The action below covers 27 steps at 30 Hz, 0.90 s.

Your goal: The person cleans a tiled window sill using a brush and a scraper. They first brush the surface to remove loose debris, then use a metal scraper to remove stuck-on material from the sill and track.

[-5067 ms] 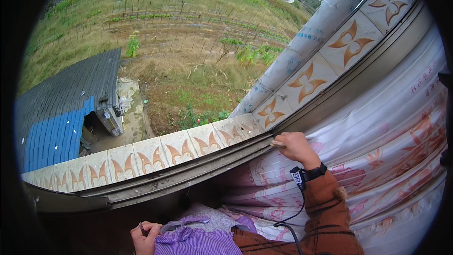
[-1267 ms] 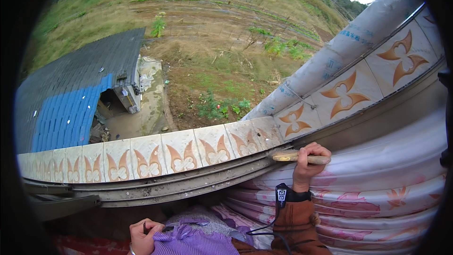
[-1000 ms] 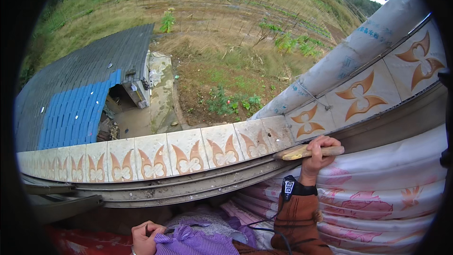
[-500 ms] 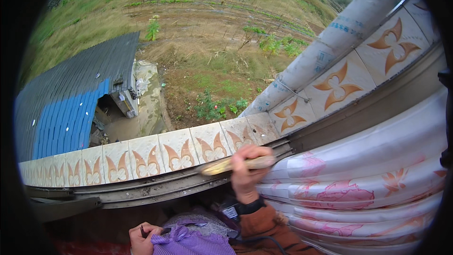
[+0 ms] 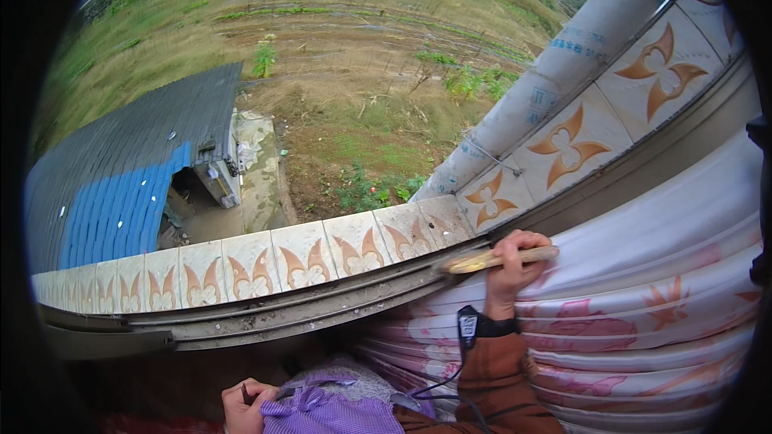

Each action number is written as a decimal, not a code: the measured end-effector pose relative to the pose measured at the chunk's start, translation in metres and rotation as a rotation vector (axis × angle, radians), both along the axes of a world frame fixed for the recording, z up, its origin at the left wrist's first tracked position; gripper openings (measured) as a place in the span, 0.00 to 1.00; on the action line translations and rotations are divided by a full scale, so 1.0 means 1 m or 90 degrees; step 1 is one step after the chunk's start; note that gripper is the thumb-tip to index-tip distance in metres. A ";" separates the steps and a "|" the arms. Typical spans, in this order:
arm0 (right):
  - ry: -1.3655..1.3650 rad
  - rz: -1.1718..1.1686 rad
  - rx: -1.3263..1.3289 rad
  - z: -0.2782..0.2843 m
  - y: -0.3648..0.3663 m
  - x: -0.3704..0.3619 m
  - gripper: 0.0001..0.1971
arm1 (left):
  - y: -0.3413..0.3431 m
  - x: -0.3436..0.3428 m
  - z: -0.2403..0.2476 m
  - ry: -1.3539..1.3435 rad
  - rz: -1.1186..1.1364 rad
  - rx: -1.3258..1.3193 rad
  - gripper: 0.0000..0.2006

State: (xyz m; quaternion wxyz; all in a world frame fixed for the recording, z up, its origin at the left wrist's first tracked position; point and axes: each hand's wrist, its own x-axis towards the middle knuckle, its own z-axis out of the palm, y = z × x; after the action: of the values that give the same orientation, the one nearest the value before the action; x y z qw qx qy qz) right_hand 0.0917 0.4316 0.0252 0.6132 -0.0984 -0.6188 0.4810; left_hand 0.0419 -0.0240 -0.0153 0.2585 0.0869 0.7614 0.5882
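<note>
My right hand (image 5: 515, 265) is closed around a wooden-handled brush (image 5: 473, 262). The brush's tip, blurred by motion, is over the grey metal window track (image 5: 322, 307), near its right corner. White curtain (image 5: 627, 273) with pink flowers hangs right beside that hand and forearm. Low in the view, my left hand (image 5: 243, 407) is closed at the edge of a purple checked garment (image 5: 330, 411). A small dark piece shows between its fingers, too little to name.
Tiles with orange patterns (image 5: 249, 273) line the outer ledge beyond the track. A grey pipe (image 5: 555, 72) slants past the tiled wall at right. Outside, well below, are a shed with a grey and blue roof (image 5: 121, 201) and a grassy field (image 5: 338, 48).
My right hand has moved right along the track with the brush, toward the corner and curtain. More curtain shows below the track. My left hand has barely shifted.
</note>
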 end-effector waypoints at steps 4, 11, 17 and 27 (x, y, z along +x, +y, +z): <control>-0.055 0.002 -0.009 -0.020 0.036 0.011 0.14 | 0.011 0.000 0.003 0.018 -0.012 -0.025 0.04; -0.057 0.011 -0.048 -0.023 -0.015 -0.011 0.16 | 0.008 0.007 0.003 -0.026 0.029 -0.017 0.05; -0.067 0.166 -0.070 -0.027 -0.140 -0.046 0.19 | 0.001 0.010 0.000 -0.042 0.027 0.000 0.06; -0.030 0.114 -0.094 0.008 -0.086 -0.038 0.16 | -0.009 0.012 0.005 -0.032 0.036 0.009 0.05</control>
State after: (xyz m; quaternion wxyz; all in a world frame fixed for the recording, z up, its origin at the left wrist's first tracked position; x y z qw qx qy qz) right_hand 0.0541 0.3454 0.0334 0.5444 -0.0988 -0.6021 0.5757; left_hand 0.0543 -0.0327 -0.0104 0.2600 0.0524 0.7526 0.6027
